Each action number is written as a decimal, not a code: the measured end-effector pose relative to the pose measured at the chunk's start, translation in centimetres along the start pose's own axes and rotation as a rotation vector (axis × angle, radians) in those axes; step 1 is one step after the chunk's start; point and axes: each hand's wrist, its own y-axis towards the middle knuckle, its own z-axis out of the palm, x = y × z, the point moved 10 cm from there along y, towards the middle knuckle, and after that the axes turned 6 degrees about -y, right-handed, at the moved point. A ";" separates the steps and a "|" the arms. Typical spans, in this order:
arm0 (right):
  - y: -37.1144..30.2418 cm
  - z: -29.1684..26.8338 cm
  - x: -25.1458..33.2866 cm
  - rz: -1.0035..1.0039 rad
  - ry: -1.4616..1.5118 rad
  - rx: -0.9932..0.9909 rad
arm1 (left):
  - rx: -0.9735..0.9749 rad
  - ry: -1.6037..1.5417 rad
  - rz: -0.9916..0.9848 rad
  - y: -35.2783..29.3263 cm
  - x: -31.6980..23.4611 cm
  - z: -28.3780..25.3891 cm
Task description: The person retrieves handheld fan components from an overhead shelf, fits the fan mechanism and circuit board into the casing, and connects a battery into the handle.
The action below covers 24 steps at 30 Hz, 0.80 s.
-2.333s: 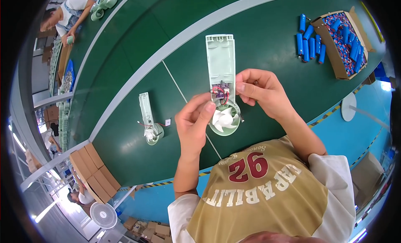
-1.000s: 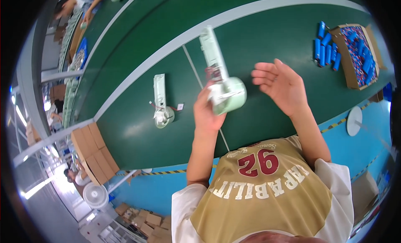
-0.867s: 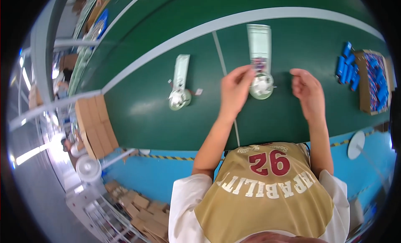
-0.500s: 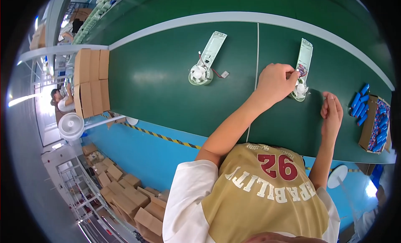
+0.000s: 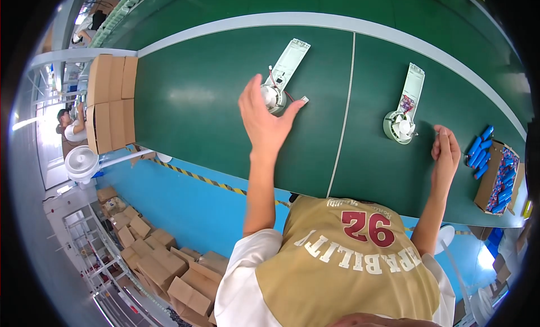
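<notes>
Left hand (image 5: 263, 123) is spread wide, thumb well apart from the fingers, nothing gripped; it sits over the round end of the left pale green plastic fan housing with a long open handle shell (image 5: 291, 61), which lies on the dark green tabletop (image 5: 197, 141). Risk: thumb could hook the thin red lead with a white plug (image 5: 305, 100) and strain its joint if the fingers close around the drum carelessly. Pressing down could also knock the white plastic fan wheel (image 5: 269, 96) out of true. Position: drum sits between fingers and thumb, partly covered by them; handle runs far and right, plug right at the thumb tip. Contact: can't tell. Right hand (image 5: 446, 150) has bent fingers, tips close to the thumb; can't tell if it pinches anything small. It's between the right pale green fan housing with a purple circuit board (image 5: 413, 82) and the loose blue cylindrical cells (image 5: 478, 151); a sideways brush could shift either.
</notes>
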 end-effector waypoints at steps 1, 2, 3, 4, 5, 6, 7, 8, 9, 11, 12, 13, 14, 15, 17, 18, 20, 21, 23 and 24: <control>0.1 -0.7 0.6 -0.001 -0.014 -0.029 | 0.105 -0.065 -0.021 0.4 0.6 1.4; 0.4 -1.6 1.6 -0.007 -0.027 -0.066 | 0.209 -0.138 -0.033 0.9 0.6 2.8; 0.7 -1.9 3.1 -0.031 -0.072 -0.092 | 0.245 -0.077 -0.032 1.4 0.1 3.0; 0.3 -2.7 4.3 -0.055 -0.129 -0.153 | 0.228 -0.060 -0.005 2.0 -0.9 2.9; 0.7 -1.1 4.6 -0.091 -0.222 -0.105 | 0.231 -0.043 -0.017 2.0 -0.2 2.6; 1.9 0.4 3.3 -0.112 -0.152 -0.107 | 0.225 -0.054 -0.001 2.1 1.1 2.4; 2.8 1.6 2.9 -0.105 -0.194 -0.094 | 0.227 -0.086 -0.046 1.7 2.2 3.1; 4.3 2.1 2.0 -0.172 -0.125 -0.107 | 0.222 -0.172 -0.092 1.5 2.9 3.5; 5.1 2.1 2.4 -0.213 -0.079 -0.122 | 0.227 -0.282 -0.192 1.7 2.4 4.8; 5.5 0.7 4.1 -0.311 -0.189 -0.247 | 0.234 -0.524 -0.394 2.2 2.1 7.4; 5.4 0.4 4.4 -0.283 -0.300 -0.286 | 0.230 -0.661 -0.501 2.5 1.4 8.7; 5.1 0.3 4.7 -0.309 -0.303 -0.305 | 0.236 -0.768 -0.611 2.5 0.8 10.0; 4.9 0.3 4.9 -0.332 -0.306 -0.320 | 0.238 -1.000 -0.746 2.5 -0.2 12.0; 4.7 0.5 5.2 -0.333 -0.292 -0.323 | 0.234 -1.143 -0.795 2.9 -0.9 13.2; 4.9 0.9 5.7 -0.368 -0.338 -0.287 | 0.325 -1.389 -0.855 3.8 -2.5 16.8; 5.0 0.9 5.9 -0.368 -0.332 -0.291 | 0.404 -1.485 -0.906 3.8 -3.5 18.7; 5.4 1.0 5.9 -0.336 -0.331 -0.275 | 0.472 -1.602 -1.047 3.9 -6.1 21.3; 5.4 0.9 5.9 -0.335 -0.328 -0.281 | 0.505 -1.662 -1.077 4.0 -7.5 22.5; 5.3 1.4 6.2 -0.375 -0.340 -0.281 | 0.549 -1.740 -1.148 4.1 -9.0 24.4; 5.3 1.5 6.1 -0.377 -0.336 -0.282 | 0.571 -1.783 -1.140 4.2 -9.7 25.1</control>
